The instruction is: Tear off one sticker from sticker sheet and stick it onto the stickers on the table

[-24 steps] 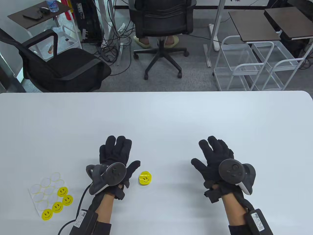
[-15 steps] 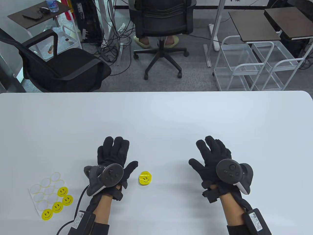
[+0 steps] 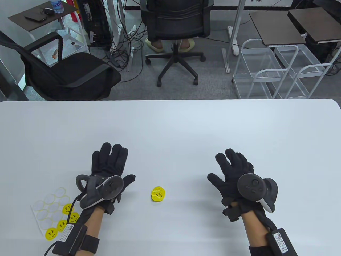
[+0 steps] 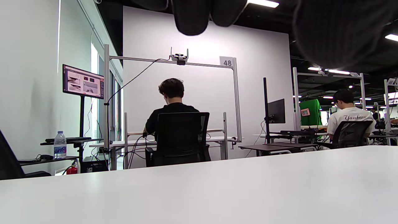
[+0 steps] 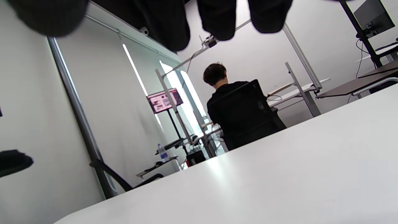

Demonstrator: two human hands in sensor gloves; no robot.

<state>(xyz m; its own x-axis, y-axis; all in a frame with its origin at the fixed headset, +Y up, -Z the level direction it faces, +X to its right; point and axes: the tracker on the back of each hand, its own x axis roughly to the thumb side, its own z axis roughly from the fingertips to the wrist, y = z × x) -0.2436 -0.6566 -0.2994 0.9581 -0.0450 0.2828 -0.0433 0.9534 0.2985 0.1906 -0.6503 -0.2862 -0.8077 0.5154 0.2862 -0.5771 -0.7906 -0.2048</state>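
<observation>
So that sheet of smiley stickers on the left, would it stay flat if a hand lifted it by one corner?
Probably not. The sticker sheet looks thin and see-through where stickers are gone, so it would likely droop. It should be very light, and lying flat on the smooth table it may slide when pushed. The left hand isn't touching it.

office chairs [image 3: 175, 29], side tables [image 3: 277, 28]

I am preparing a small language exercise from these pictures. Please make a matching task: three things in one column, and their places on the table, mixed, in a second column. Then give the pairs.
1. sticker sheet
2. stack of stuck stickers
3. right hand

a. between the two hands
b. near right part of the table
c. near left corner, beside the left forearm

Pairs: 1-c, 2-a, 3-b
</observation>
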